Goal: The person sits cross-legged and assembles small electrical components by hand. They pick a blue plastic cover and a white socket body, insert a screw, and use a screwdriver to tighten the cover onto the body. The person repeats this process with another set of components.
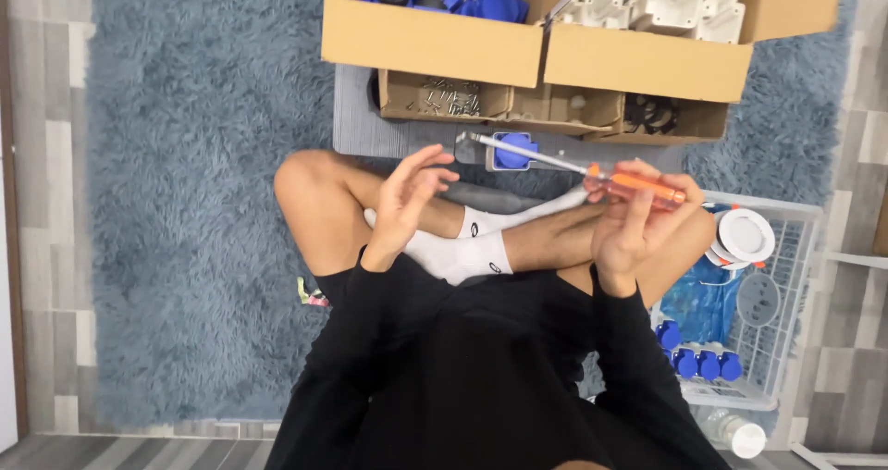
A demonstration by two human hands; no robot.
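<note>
Screwdriver (pixel 592 171): orange handle gripped in right hand (pixel 632 222), shaft pointing left toward blue part (pixel 511 150) on bench (pixel 370 132). Left hand (pixel 407 200): empty, fingers spread, raised beside shaft. Advised: steady the shaft with the free hand before seating the tip. Basket (pixel 786 248) at right.

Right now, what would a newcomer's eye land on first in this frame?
Probably the orange-handled screwdriver gripped in the right hand at centre, its shaft pointing left toward a blue part on a grey board. The left hand is raised, open and empty. Above, cardboard boxes hold blue and white parts; a white wire basket sits at the right.
</note>
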